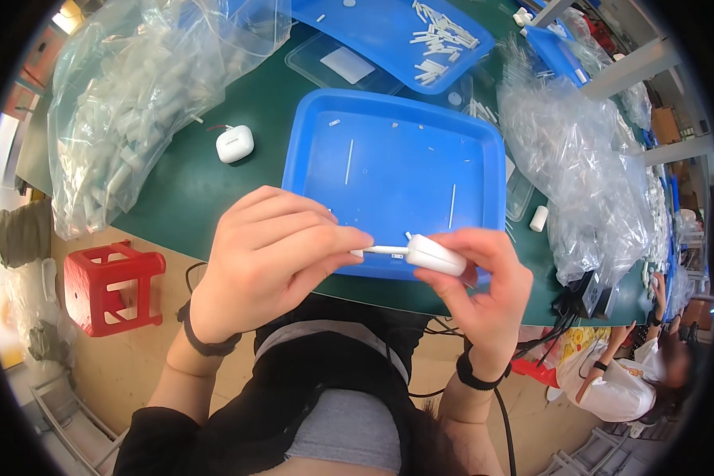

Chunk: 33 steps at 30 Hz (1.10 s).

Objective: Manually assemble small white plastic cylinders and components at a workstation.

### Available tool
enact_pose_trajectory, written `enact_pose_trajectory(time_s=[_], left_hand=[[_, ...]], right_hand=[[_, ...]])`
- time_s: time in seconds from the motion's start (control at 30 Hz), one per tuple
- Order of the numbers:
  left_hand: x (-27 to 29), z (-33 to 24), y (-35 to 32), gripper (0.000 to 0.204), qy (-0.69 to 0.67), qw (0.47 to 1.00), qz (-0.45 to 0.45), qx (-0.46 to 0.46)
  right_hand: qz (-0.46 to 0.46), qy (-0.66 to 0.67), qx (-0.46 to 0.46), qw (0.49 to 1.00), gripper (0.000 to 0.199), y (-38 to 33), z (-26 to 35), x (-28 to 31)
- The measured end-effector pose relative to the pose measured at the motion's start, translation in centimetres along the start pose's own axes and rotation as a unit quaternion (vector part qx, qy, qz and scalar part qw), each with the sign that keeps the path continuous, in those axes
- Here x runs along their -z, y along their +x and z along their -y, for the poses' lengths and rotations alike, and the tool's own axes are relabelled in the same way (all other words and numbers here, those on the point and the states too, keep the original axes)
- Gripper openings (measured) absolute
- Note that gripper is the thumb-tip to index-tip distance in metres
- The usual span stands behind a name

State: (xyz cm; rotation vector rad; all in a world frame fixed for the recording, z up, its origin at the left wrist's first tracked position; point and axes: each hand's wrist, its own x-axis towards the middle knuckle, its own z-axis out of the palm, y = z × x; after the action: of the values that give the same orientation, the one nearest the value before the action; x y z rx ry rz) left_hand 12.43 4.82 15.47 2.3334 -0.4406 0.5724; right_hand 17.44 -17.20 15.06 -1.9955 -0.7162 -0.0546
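Observation:
My right hand point(493, 287) grips a white, rounded, glossy plastic piece point(436, 256) between thumb and fingers, over the near edge of a blue tray point(397, 194). A slim white stem point(386, 249) meets the piece's left side. My left hand point(266, 258) pinches the stem's other end, with the fingertips covering part of it. Whether the stem is fixed to the rounded piece, I cannot tell. A few small white bits and thin rods, one a white rod point(349, 162), lie in the tray.
Beyond it, another blue tray point(389, 36) holds many short white sticks point(444, 38). A white earbud case point(235, 144) sits left on the green table point(190, 186). Bags of parts point(135, 103) and clear plastic point(567, 151) flank it. A red stool point(113, 287) stands left; another person point(623, 373) works right.

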Motion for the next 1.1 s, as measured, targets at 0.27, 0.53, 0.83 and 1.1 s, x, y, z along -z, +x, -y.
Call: enact_pose_trajectory(time_s=[0.27, 0.53, 0.83, 1.1], left_hand=[[-0.2, -0.5, -0.5, 0.019, -0.108, 0.991, -0.027, 0.077], [-0.9, -0.6, -0.7, 0.021, -0.129, 0.989, -0.014, 0.077], [-1.9, 0.5, -1.2, 0.019, -0.173, 0.983, 0.006, 0.064], [-3.3, 0.4, -1.9, 0.015, -0.280, 0.952, -0.018, 0.123]], right_hand=[[-0.007, 0.059, 0.053, 0.997, 0.033, -0.5, -0.5, 0.2], [0.009, 0.085, -0.005, 0.996, 0.035, -1.2, -0.7, -1.3], [0.000, 0.129, 0.006, 0.992, 0.031, -1.4, -1.5, -2.0], [0.006, 0.126, -0.024, 0.992, 0.029, -2.1, -1.8, -1.9]])
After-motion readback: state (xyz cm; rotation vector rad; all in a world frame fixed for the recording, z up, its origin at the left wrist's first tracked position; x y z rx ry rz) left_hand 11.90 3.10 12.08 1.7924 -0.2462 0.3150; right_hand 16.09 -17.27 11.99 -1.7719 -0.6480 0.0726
